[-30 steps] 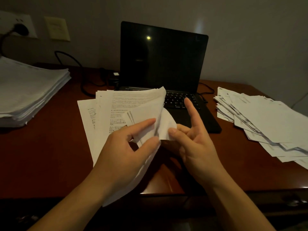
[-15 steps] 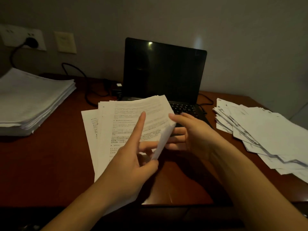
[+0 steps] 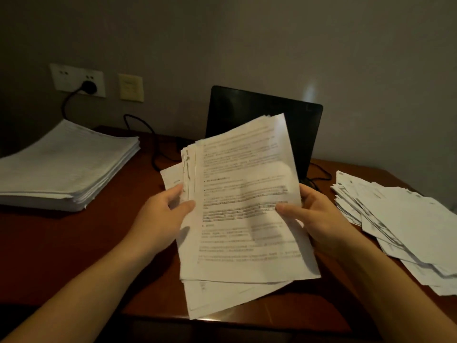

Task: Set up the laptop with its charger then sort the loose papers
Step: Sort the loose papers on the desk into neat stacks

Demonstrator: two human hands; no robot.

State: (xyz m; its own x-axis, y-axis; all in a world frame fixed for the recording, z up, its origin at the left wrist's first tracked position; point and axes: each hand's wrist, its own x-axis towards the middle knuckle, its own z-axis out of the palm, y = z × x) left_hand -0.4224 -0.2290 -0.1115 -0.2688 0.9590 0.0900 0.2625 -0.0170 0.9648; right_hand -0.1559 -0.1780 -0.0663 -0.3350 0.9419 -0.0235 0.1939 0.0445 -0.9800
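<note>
Papers (image 3: 242, 206) fan unevenly between our left hand (image 3: 163, 219) and right hand (image 3: 319, 214); each grip curls round a side edge, thumb on top, probably so we can square them.

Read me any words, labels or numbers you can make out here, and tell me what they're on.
Nothing can be read.
Held sheaf: printed lines, too blurred.
Loose pile on the right: print too blurred.
Neat stack on the left: too faint.
Laptop: no label visible.
</note>
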